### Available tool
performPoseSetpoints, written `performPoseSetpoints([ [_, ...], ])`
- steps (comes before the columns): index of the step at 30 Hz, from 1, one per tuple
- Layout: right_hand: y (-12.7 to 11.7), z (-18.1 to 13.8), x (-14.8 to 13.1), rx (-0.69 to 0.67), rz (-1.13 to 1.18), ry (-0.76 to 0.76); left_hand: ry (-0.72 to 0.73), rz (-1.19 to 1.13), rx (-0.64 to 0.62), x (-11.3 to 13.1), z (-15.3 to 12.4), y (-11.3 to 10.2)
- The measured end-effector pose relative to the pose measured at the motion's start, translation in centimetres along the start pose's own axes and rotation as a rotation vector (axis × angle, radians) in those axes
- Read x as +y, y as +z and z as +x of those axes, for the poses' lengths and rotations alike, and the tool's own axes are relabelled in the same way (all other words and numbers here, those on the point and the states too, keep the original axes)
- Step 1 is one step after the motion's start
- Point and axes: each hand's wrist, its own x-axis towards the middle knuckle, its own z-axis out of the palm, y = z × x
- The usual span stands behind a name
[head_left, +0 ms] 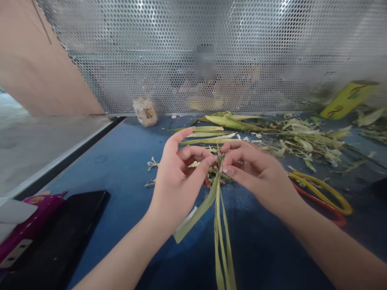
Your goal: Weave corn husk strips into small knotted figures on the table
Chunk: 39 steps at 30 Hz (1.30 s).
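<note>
Over the middle of the blue table, both hands meet at a bundle of long pale-green leaf strips that hangs down toward me. My left hand pinches the bundle's top between thumb and forefinger, its other fingers partly raised or curled. From the right, my right hand pinches the same spot with thumb and fingertips. One broader strip slants down to the left, while narrow ones fall nearly straight. Behind the hands lie small greenish sprigs, mostly hidden by the fingers.
Cut green stalks and husk-like leaves lie along the back, with wilted plant pieces at right. Yellow and red loops lie near my right forearm. A wrapped roll and a yellow box stand by the perforated metal panel. A black phone-like slab and purple object are at left.
</note>
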Motion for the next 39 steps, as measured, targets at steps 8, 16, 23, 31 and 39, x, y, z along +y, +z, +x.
performPoseSetpoints([
  [8,-0.6,0.0,-0.1,-0.084,-0.09,0.006,0.092,0.13,0.011,0.3,-0.2,-0.1],
  [16,-0.9,0.1,-0.8,-0.068,-0.1,0.066,0.529,0.259,-0.082,-0.1,-0.5,-0.8],
  [23,-1.3,-0.1,-1.0,-0.155,-0.112,0.01,0.643,0.31,-0.177,0.1,-0.5,-0.9],
  [31,-1.6,-0.1,-1.1,-0.142,-0.146,-0.043,0.558,0.278,-0.192,-0.5,-0.3,-1.1],
  [39,-1.3,0.0,-1.0,-0.101,-0.189,-0.004,0.622,0.286,-0.035,-0.9,-0.6,-0.8],
])
